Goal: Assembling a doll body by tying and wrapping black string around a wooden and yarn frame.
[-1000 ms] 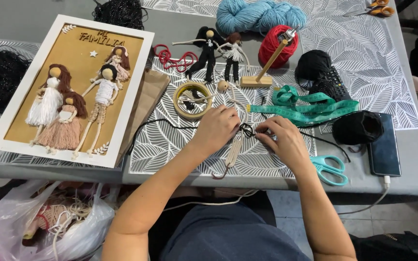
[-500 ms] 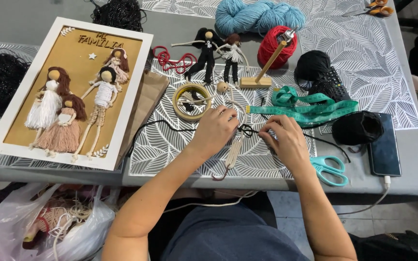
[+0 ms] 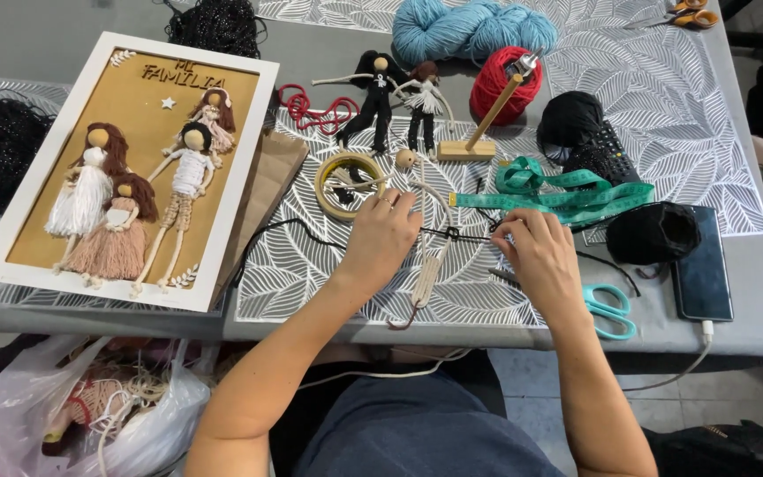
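Observation:
My left hand [image 3: 383, 237] and my right hand [image 3: 536, 256] rest on the leaf-patterned mat [image 3: 311, 274], each pinching one end of a black cord [image 3: 463, 235] knotted between them. The cord crosses a cream string doll body [image 3: 426, 269] with a wooden bead head [image 3: 406, 159], which lies on the mat between my hands. A second length of black cord [image 3: 275, 231] trails off to the left of my left hand.
A framed panel with yarn dolls [image 3: 134, 172] lies left. A tape roll [image 3: 346, 184], two small dolls [image 3: 395, 97], a wooden stand [image 3: 479, 132], red yarn [image 3: 498, 81], blue yarn [image 3: 470, 28], green measuring tape [image 3: 567, 199], black yarn [image 3: 655, 231], a phone [image 3: 704, 265] and teal scissors [image 3: 609, 309] surround my hands.
My right hand has shifted slightly away from my left, drawing the black cord tighter across the doll body. Nothing else on the table has moved.

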